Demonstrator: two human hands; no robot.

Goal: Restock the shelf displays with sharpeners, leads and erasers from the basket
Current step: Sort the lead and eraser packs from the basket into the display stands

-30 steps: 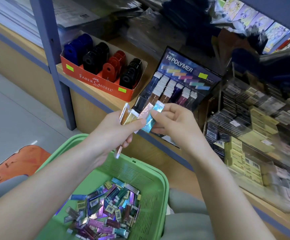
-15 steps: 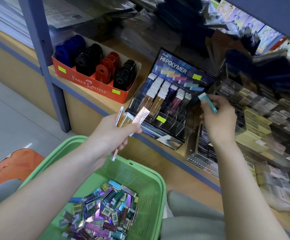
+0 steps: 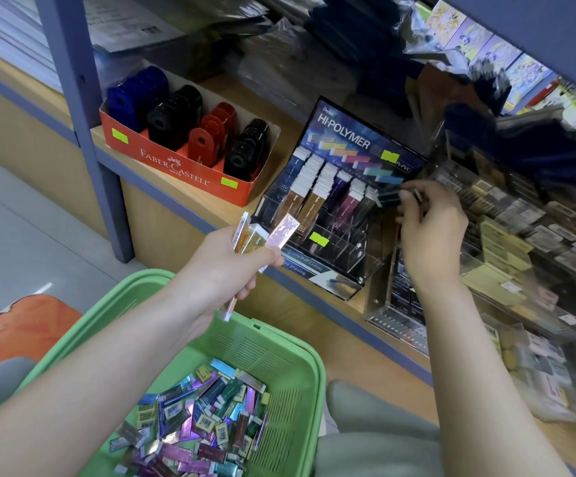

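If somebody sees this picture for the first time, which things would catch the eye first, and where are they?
Probably the green basket at the bottom, holding a heap of shiny eraser packs. Above it, the left hand grips a fan of erasers while the right hand pinches a single pack at the Hi-Polymer display on the shelf. Left of it stands the red box of sharpeners.

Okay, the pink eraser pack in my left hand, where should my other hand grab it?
I'd pinch the pink eraser pack by its free upper end, coming from the right. Its lower end is gripped by the left hand, and gold packs crowd its left side.
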